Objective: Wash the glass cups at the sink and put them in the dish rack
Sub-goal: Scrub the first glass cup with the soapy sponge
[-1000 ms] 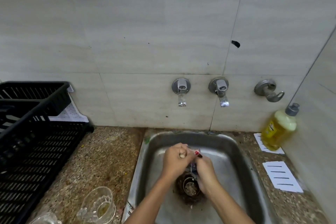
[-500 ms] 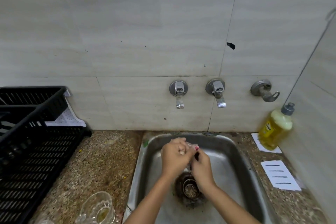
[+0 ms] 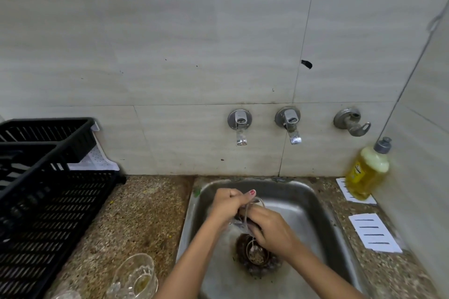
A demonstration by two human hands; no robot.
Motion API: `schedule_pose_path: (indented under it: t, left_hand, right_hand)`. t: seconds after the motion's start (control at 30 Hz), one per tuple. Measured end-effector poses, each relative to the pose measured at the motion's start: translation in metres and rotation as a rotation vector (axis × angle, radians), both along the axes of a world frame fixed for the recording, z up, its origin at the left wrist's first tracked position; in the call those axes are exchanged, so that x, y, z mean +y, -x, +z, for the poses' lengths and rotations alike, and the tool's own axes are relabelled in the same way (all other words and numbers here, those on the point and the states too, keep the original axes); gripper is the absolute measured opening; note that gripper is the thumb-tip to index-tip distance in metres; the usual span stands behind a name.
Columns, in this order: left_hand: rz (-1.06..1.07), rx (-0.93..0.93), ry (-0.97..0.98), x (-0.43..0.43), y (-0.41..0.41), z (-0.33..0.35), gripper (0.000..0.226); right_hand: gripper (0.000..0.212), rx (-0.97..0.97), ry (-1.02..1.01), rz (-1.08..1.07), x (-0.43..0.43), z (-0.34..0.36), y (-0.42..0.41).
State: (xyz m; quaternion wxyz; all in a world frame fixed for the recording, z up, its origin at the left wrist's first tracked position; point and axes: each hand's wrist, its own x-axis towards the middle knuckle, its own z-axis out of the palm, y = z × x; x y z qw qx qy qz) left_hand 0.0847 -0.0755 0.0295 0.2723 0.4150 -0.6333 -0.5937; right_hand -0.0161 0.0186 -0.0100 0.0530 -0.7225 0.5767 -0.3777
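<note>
Over the steel sink [image 3: 323,221] both hands hold one clear glass cup [image 3: 247,213], mostly hidden between them. My left hand [image 3: 228,206] grips its left side, thumb with a red nail on top. My right hand [image 3: 269,226] wraps round its right side, fingers curled against the glass. A second glass cup [image 3: 136,277] with a yellowish residue stands on the counter at the lower left. The black dish rack [image 3: 48,201] sits at the far left.
Two taps [image 3: 239,126] and a third fitting [image 3: 351,121] stick out of the tiled wall above the sink. A yellow soap bottle [image 3: 368,170] and white paper slips [image 3: 374,232] lie on the right counter. The drain [image 3: 255,253] shows below the hands.
The hands have shifted slightly on the cup over the drain; the right hand has turned more over the glass. The view tilted a little upward.
</note>
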Motion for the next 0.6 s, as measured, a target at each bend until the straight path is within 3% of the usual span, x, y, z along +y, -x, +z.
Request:
schedule_pose_path:
  t: [0.1,0.13,0.2,0.27,0.37,0.5,0.6]
  left_hand:
    - [0.058,-0.076,0.215,0.011,0.001,-0.004,0.051]
    - [0.064,-0.077,0.289,0.016,0.000,-0.005,0.051]
    - [0.060,-0.063,0.471,0.026,-0.001,-0.005,0.057]
    - [0.058,-0.054,0.639,0.030,-0.003,-0.006,0.054]
    - [0.041,-0.003,0.812,0.027,-0.008,-0.008,0.032]
    - [-0.035,0.012,1.019,0.027,-0.014,-0.012,0.032]
    - [0.078,0.062,0.985,0.032,-0.013,-0.011,0.018]
  right_hand:
    - [0.022,-0.407,-0.055,-0.334,-0.002,0.000,-0.023]
    - [0.020,-0.656,-0.123,-0.446,-0.004,0.006,-0.031]
    - [0.019,-1.330,-0.248,-0.536,-0.014,0.019,-0.036]
    - [0.018,-1.758,-0.373,-0.516,-0.019,0.035,-0.031]
    - [0.027,-1.857,-0.451,-0.441,-0.016,0.049,-0.025]
    - [0.030,-1.929,-0.387,-0.300,-0.012,0.054,-0.022]
    - [0.034,-1.939,-0.335,-0.248,-0.015,0.050,-0.023]
